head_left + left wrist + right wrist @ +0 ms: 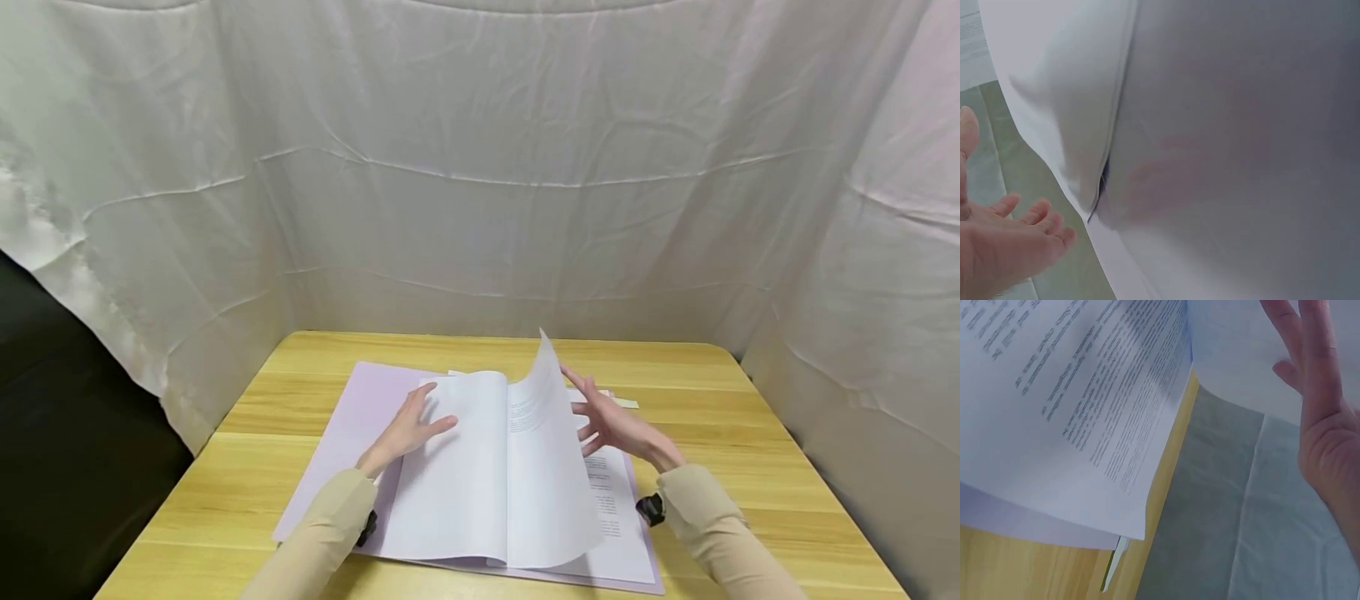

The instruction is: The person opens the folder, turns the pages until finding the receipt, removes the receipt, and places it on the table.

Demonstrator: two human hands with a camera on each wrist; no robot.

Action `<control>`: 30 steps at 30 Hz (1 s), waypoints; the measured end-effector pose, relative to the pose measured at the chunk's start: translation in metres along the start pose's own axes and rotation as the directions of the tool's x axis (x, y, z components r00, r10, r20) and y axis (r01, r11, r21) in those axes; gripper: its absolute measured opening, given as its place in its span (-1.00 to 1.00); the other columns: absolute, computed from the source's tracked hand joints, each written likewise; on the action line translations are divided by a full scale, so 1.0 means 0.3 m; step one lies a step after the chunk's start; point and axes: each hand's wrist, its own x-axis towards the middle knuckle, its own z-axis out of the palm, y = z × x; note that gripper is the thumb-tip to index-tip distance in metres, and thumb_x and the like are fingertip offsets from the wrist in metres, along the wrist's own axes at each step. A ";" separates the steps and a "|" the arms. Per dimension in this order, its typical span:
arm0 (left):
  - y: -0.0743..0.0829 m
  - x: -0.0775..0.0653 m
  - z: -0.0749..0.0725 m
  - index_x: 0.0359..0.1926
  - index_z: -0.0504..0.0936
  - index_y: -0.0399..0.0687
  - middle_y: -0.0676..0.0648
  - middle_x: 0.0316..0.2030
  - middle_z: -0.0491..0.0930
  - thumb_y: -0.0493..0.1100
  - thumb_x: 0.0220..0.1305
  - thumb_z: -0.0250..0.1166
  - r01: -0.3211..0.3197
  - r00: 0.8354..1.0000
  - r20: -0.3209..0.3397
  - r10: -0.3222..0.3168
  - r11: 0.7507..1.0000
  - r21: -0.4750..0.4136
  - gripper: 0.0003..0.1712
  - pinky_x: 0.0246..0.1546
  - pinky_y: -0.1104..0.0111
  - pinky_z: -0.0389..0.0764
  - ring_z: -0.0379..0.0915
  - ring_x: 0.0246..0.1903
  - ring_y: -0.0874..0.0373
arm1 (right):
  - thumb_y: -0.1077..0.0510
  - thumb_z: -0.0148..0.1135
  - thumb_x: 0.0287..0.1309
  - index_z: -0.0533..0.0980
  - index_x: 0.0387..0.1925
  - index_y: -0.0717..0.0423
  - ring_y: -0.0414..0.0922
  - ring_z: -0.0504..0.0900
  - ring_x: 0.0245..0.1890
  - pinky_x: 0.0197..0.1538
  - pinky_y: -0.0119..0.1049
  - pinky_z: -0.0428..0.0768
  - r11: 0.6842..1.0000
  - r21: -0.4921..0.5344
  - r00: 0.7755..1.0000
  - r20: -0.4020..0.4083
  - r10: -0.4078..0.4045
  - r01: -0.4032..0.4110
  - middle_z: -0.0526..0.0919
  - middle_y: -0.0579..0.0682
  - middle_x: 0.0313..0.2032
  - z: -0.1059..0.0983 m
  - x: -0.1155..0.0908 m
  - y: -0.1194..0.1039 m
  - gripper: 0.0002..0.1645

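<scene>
An open lilac folder lies under a spread of paper sheets. My left hand is over the blank left-hand sheet, its thumb and fingers spread. One loose page stands half raised beside the middle fold, its upper corner curling up. Behind that page's right edge is my right hand, fingers extended and apart. Beneath it a sheet of printed text shows. In the right wrist view, printed lines cover a page, and straight fingers of the right hand overlap a pale sheet.
The folder sits on a wooden table near its front edge. A thin pale strip sticks out past the papers at the upper right. Light grey cloth hangs behind the table and at both sides. Something black fills the lower left.
</scene>
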 end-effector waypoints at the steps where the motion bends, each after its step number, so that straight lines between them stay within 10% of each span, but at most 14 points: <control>1: 0.004 0.000 0.001 0.55 0.05 -0.22 -0.42 0.52 0.05 0.12 0.33 0.33 0.001 1.000 0.003 -0.001 1.000 -0.012 0.00 0.47 -0.27 0.13 0.00 0.51 -0.37 | -0.43 -0.71 0.44 -0.45 0.57 -0.48 0.02 0.80 -0.17 -0.16 -0.15 0.78 1.000 -0.004 1.000 -0.001 0.002 -0.002 0.15 0.46 0.48 0.003 0.003 0.000 -0.24; 30: 0.100 0.045 0.046 0.56 0.05 -0.18 -0.32 0.51 0.18 -0.04 0.49 0.18 -0.088 0.983 0.117 0.141 0.924 -0.372 -0.21 0.57 -0.01 0.10 0.07 0.54 -0.21 | -0.48 -0.62 0.43 -0.34 0.60 -0.40 0.42 0.59 0.16 -0.04 0.27 0.69 0.999 -0.024 0.999 0.031 -0.039 0.040 -0.12 0.34 0.58 0.077 0.078 -0.013 -0.18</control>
